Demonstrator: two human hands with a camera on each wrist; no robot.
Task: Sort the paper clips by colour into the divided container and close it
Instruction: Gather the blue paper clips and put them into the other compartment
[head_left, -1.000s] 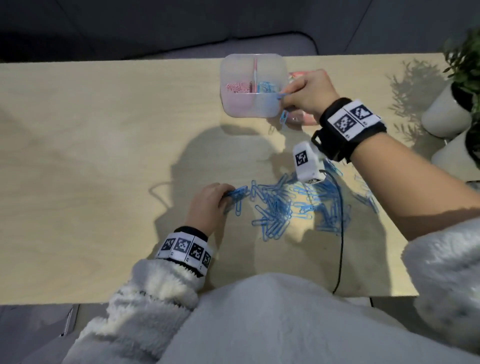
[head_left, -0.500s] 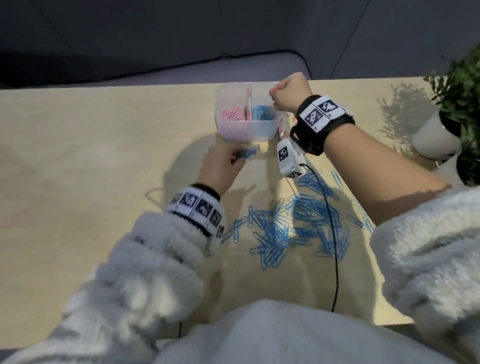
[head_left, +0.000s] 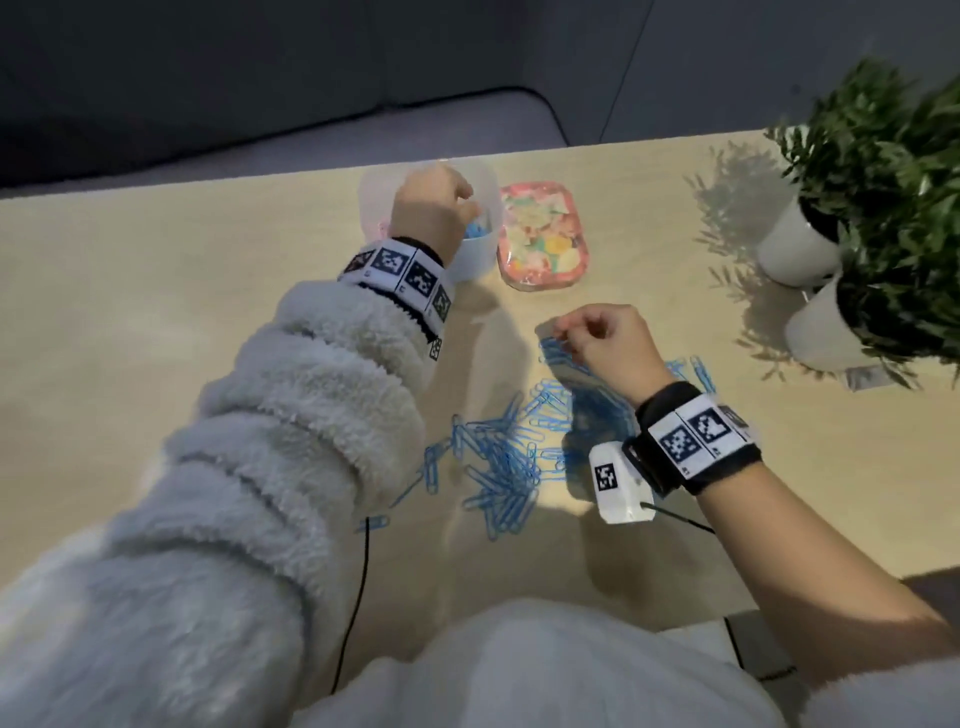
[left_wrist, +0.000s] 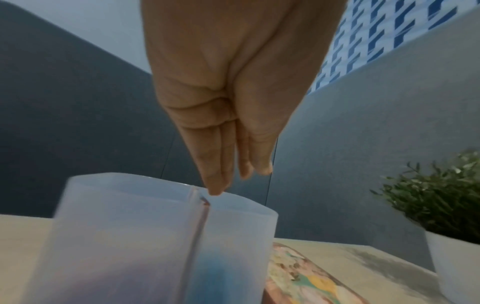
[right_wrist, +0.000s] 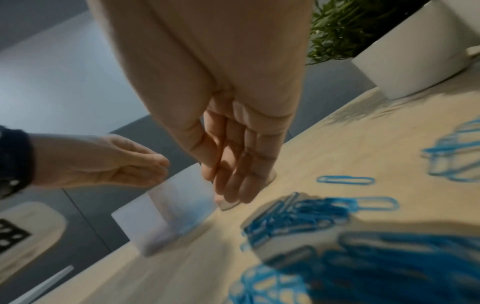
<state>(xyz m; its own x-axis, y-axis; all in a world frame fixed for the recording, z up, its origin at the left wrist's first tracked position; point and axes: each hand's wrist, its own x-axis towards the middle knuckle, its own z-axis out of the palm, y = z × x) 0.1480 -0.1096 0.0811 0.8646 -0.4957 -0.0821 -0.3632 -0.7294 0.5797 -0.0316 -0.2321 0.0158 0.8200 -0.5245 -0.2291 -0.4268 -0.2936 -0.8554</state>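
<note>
The translucent divided container (head_left: 480, 254) stands at the far side of the table, with pink clips showing through its left half and blue through its right (left_wrist: 223, 273). My left hand (head_left: 460, 208) hovers over the right compartment, its straight fingers (left_wrist: 218, 181) pointing down beside the divider with nothing in them. A loose pile of blue paper clips (head_left: 506, 467) lies in the middle of the table. My right hand (head_left: 563, 335) is just above the pile's far edge, and its fingers (right_wrist: 233, 185) point down at the table and hold nothing I can see.
The container's pink patterned lid (head_left: 540, 234) lies flat just right of it. Two white pots with green plants (head_left: 800, 249) stand at the right edge. A black cable (head_left: 358, 597) runs off the near edge of the table.
My left hand carried blue clips from the pile up to the container and now shows none. My right hand came back from the container down to the pile.
</note>
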